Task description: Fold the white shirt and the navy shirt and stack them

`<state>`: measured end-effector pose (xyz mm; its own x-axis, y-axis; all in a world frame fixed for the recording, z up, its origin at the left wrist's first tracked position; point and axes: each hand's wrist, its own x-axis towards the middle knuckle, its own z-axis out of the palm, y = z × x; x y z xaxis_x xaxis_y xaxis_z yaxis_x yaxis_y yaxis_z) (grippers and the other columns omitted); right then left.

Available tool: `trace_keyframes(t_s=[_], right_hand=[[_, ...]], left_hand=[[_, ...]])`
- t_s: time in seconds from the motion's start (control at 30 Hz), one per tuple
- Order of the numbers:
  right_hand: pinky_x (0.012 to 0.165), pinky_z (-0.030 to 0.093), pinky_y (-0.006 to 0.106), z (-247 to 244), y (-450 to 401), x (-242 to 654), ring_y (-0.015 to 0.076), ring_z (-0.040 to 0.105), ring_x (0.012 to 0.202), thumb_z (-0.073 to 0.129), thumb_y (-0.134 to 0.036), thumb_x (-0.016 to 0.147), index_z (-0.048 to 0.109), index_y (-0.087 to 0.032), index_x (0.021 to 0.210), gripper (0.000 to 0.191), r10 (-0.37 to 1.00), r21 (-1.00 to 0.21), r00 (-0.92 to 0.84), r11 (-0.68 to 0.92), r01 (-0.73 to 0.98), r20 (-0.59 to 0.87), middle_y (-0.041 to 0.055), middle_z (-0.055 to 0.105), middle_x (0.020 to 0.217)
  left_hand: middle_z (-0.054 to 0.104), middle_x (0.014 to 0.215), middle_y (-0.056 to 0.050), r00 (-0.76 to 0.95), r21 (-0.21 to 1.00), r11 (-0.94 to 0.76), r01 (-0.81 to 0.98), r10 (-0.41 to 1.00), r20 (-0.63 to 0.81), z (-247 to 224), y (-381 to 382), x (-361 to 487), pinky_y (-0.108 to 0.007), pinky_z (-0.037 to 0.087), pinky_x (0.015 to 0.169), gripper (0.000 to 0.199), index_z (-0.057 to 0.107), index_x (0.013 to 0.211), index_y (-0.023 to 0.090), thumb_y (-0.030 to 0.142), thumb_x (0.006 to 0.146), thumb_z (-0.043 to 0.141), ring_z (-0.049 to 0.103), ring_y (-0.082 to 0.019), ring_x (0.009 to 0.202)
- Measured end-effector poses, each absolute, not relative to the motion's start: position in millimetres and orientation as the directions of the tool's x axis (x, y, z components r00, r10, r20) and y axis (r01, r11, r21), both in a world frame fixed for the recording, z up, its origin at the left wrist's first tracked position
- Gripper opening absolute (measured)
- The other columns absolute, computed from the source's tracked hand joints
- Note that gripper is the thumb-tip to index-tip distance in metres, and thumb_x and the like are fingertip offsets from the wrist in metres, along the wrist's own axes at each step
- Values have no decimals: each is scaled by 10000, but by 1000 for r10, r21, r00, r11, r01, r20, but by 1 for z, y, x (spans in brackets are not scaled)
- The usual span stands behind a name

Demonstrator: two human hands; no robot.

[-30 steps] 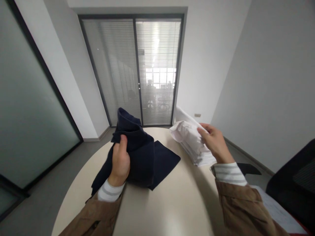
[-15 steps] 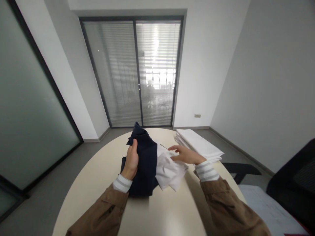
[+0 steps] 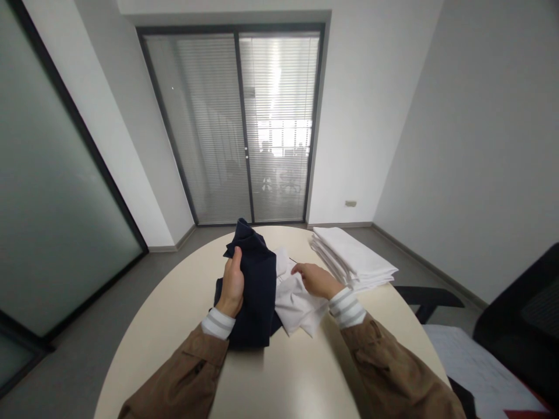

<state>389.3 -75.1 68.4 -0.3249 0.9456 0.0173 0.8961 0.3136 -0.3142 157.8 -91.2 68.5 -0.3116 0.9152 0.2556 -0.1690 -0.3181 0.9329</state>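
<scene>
Dark navy cloth [image 3: 257, 291] stands bunched and partly folded over the round table, its top corner raised. My left hand [image 3: 232, 282] grips its left side, thumb on the near face. Right of it lies a crumpled white cloth [image 3: 297, 305], with a bit of navy fabric showing beneath its left edge. My right hand [image 3: 318, 280] is at the top of this white cloth, fingers pinched together on part of it. A thin dark line, too small to identify, shows just beyond those fingertips.
A stack of folded white cloth [image 3: 353, 256] lies at the right rear of the cream table [image 3: 161, 326]. A black chair [image 3: 524, 326] with papers on its seat stands to the right. Glass doors with blinds [image 3: 279, 128] are behind.
My right hand has moved slightly left and its spread fingers have closed on the white cloth. My left hand keeps its hold on the navy cloth, almost unmoved.
</scene>
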Motion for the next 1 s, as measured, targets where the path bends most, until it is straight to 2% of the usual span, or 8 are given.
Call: trace_keyframes(t_s=[0.1,0.27,0.37,0.5,0.67,0.8,0.9,1.0], right_hand=[[827,446,333,64,-76,379,257,616,1089,424,-186,955,671,-236,1127,305,972,-306,-207,231,924,110,100,645,1184],[752,462,318,53,-84,359,277,596,1100,524,-70,838,627,-185,1161,359,970,-163,-219,234,958,104,141,599,1232],[759,449,322,55,-84,357,266,622,1025,496,-157,904,663,-178,1021,205,973,-153,-180,202,967,148,147,649,1120],[735,418,309,74,-76,372,229,641,847,430,-357,975,652,-166,920,298,974,-389,15,76,918,225,118,688,882],[748,432,279,113,-85,378,179,586,783,418,-452,985,596,-175,839,360,892,-780,-184,450,435,412,23,640,794],[926,454,305,132,-112,359,181,604,993,453,-482,993,640,-185,1086,363,764,-850,-472,524,55,440,28,675,990],[1053,410,351,137,-127,349,194,573,1164,434,-476,1010,655,-202,1170,387,690,-841,-566,540,-13,452,48,672,1172],[1126,359,383,140,-132,347,190,541,1249,454,-451,1011,631,-223,1248,375,653,-813,-580,581,-30,488,52,630,1304]], left_hand=[[714,811,-51,-321,948,-310,-64,906,275,72,-94,160,-364,475,911,520,704,937,148,648,833,607,657,-257,950],[700,791,-45,-304,948,-310,74,898,318,71,-95,162,-382,482,921,407,692,887,171,572,833,646,650,-274,950],[707,789,-53,-264,949,-304,83,912,315,71,-95,164,-395,488,930,362,694,868,175,533,827,657,653,-287,957],[737,915,-67,-182,930,-366,30,913,365,78,-97,166,-404,436,1038,312,703,990,175,443,852,624,619,-283,1121],[740,970,-71,-137,925,-361,117,917,375,86,-113,166,-405,417,1068,349,716,950,175,462,901,523,609,-291,1149],[739,1029,-88,135,847,-443,294,896,422,93,-129,171,-424,410,1080,389,709,1041,173,480,803,690,612,-306,1158],[704,1174,-96,87,750,-546,374,825,558,99,-135,175,-425,348,1137,467,661,1176,203,399,762,751,565,-286,1243],[694,1194,-111,-40,772,-543,330,810,586,105,-138,170,-414,396,1105,442,657,1178,183,399,797,720,598,-281,1200]])
